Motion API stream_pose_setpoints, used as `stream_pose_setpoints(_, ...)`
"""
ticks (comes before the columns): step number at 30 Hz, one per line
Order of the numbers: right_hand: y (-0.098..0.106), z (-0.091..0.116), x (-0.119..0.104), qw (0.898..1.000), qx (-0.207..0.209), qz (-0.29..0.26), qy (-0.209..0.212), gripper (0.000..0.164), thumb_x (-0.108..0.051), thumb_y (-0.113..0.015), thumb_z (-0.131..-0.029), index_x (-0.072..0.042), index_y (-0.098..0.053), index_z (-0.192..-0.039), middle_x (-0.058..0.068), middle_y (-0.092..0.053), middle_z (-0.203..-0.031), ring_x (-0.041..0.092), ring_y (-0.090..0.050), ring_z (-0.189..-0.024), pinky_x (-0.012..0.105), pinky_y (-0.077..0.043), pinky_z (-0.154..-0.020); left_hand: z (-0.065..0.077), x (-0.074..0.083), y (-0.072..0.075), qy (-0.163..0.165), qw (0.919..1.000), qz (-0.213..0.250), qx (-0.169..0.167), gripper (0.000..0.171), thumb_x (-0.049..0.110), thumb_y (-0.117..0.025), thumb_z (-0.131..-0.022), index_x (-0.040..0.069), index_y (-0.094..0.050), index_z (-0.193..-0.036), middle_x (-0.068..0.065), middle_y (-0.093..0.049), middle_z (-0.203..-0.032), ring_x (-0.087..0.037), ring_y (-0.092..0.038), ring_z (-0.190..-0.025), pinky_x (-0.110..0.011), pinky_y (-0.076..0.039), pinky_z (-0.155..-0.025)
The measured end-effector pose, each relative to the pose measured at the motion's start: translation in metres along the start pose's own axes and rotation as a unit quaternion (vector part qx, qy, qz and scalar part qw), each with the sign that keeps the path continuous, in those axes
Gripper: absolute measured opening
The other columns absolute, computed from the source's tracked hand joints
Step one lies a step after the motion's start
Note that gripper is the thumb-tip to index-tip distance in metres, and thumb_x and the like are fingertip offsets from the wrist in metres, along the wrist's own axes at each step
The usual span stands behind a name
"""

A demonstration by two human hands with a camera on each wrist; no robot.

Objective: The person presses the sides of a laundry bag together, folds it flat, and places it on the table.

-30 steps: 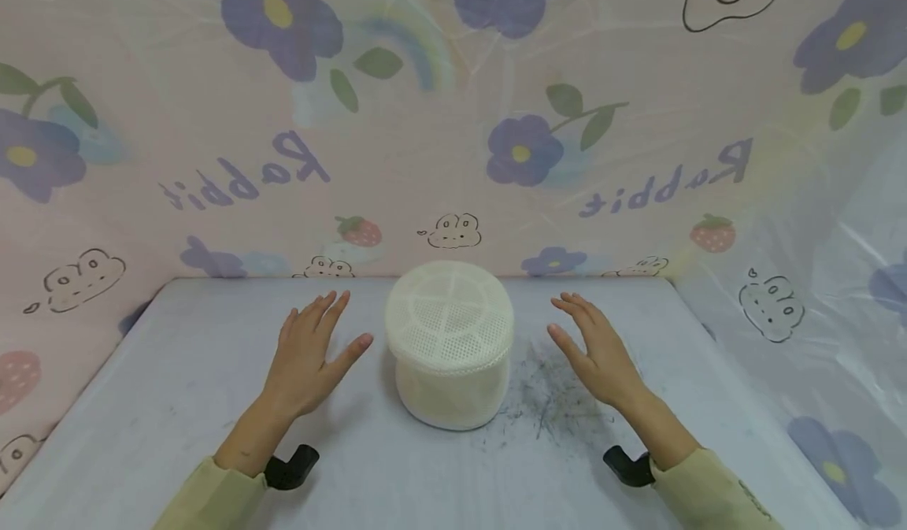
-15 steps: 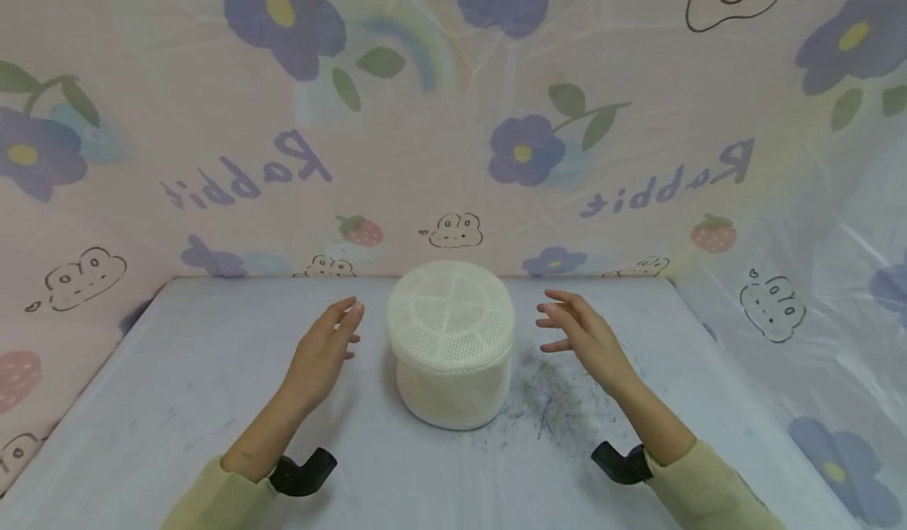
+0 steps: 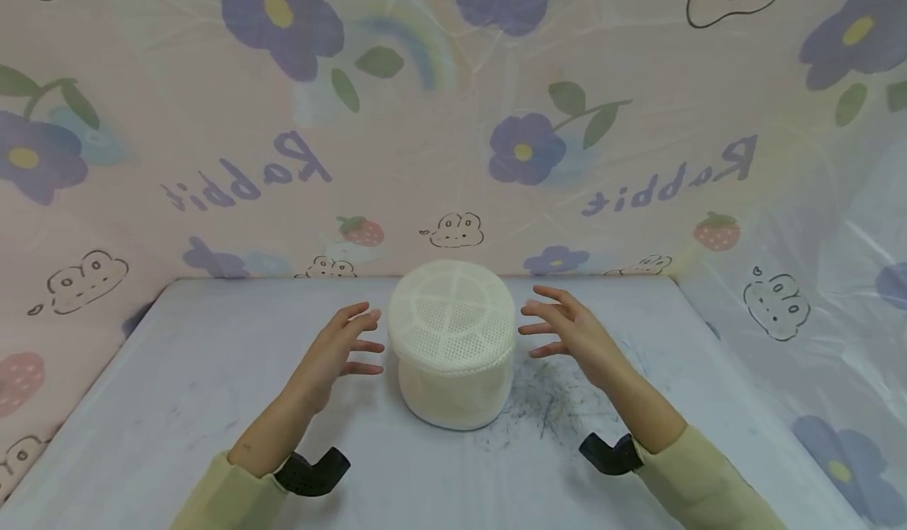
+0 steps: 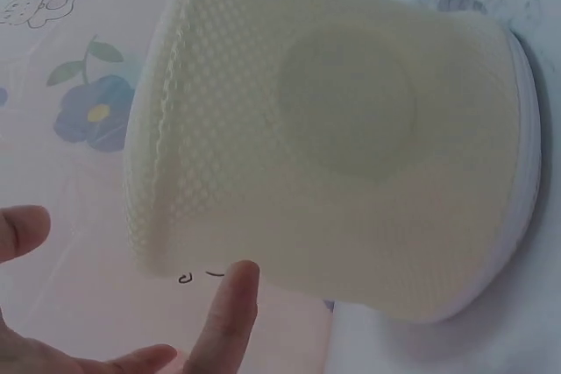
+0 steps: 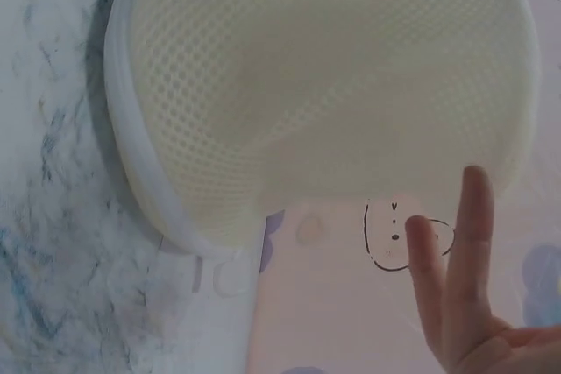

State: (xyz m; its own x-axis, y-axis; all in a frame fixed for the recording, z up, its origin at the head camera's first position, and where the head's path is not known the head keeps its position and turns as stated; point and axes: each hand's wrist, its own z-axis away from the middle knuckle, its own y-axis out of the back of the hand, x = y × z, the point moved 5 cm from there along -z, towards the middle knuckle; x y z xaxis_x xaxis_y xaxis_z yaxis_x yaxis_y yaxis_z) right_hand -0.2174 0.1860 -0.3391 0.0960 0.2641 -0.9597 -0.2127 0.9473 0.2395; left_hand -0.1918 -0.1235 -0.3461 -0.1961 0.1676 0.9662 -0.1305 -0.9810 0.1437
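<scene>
The fingers (image 4: 230, 317) of the left hand (image 3: 327, 365) are parted and gently bent, with gaps between them, and they have hold of nothing. They point toward the left side of a cream mesh bag (image 3: 455, 357), just beside it. The right hand (image 3: 577, 337) stands just beside the bag's right side, its fingers (image 5: 472, 243) also spread and slightly bent, gripping nothing. In the head view a narrow gap shows between the bag and the fingertips on both sides.

The bag stands upright on the desk (image 3: 453, 487), between the 2 hands. Its round top is a little wider than the part below, and a white band (image 4: 517, 199) runs around its base. A round, darker patch (image 4: 346, 98) shows on the bag's left side, while its right side sags inward.

Nearer the person than the bag are 2 bent black pieces at the wrists, the left piece (image 3: 312, 471) and the right piece (image 3: 611, 454), with pale green sleeves (image 3: 234, 487) behind them. Dark smudges (image 3: 556, 404) mark the desk to the bag's right. Beyond the bag hangs a pink curtain (image 3: 411, 152) printed with purple flowers, strawberries and rabbit faces.
</scene>
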Motion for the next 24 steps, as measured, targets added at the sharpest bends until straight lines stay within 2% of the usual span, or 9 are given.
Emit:
stream_pose_setpoints(11,-0.011,-0.01,-0.001,0.999,-0.012,-0.002,-0.032,0.075,-0.042,-0.061,-0.092,-0.013,-0.024,-0.151,0.023,-0.043,-0.142,0.032,-0.062,-0.112,0.037,-0.058,-0.077,-0.006,0.0,-0.009,0.028,0.9996,0.005,0.008,0.073,0.035,-0.065,-0.091,0.012,-0.027,-0.149,-0.02,-0.044,-0.138,-0.032,-0.059,-0.112,-0.034,-0.058,-0.079)
stream_pose_setpoints(19,-0.018,-0.016,-0.003,0.999,-0.019,0.005,-0.036,0.08,-0.043,-0.063,-0.091,-0.018,-0.021,-0.153,0.023,-0.042,-0.143,0.035,-0.06,-0.113,0.04,-0.058,-0.077,-0.007,0.002,-0.012,0.032,0.9993,0.003,0.018,0.072,0.032,-0.066,-0.09,0.015,-0.029,-0.149,-0.019,-0.043,-0.14,-0.032,-0.055,-0.112,-0.033,-0.058,-0.075)
stream_pose_setpoints(24,-0.02,-0.018,-0.001,0.999,-0.018,0.014,-0.036,0.078,-0.042,-0.063,-0.091,-0.016,-0.024,-0.153,0.023,-0.044,-0.142,0.035,-0.06,-0.114,0.039,-0.058,-0.075,-0.008,0.003,-0.015,0.03,0.9994,0.0,0.019,0.07,0.03,-0.066,-0.09,0.015,-0.031,-0.148,-0.02,-0.043,-0.139,-0.03,-0.057,-0.107,-0.033,-0.058,-0.073)
